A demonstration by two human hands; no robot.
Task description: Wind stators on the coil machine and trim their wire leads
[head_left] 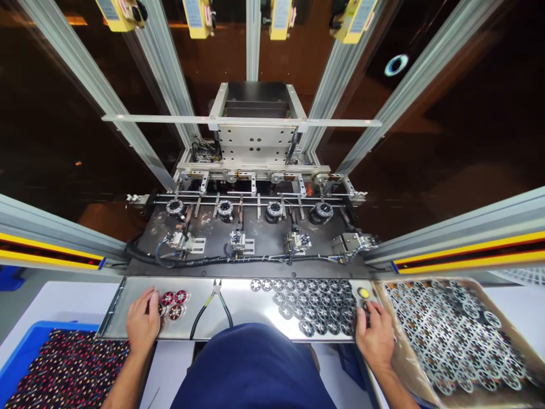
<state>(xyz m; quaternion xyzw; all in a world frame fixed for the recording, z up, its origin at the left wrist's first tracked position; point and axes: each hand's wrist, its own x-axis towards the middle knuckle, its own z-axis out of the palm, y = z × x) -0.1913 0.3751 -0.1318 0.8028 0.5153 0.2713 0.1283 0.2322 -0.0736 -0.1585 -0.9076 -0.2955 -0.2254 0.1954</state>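
Observation:
On the left part of the metal tray [251, 324] rests my left hand [143, 319], its fingers curled beside several red-and-black wound parts [175, 311]; whether it grips one is hidden. My right hand [376, 334] is at the tray's right end, just below a yellow round button [363, 293], fingers bent and apart with nothing seen between them. Rows of bare metal rotor-like discs [313, 299] lie left of that hand. Pliers [216, 291] with black-and-green handles lie open between the two groups of parts.
Beyond the tray stands a machine with four round fixtures [225, 210] and cables [221, 260]. A blue bin [17, 363] of wound parts is at lower left. A lined box [409, 363] of metal discs is at right. Yellow light-curtain bars [472, 255] flank the machine.

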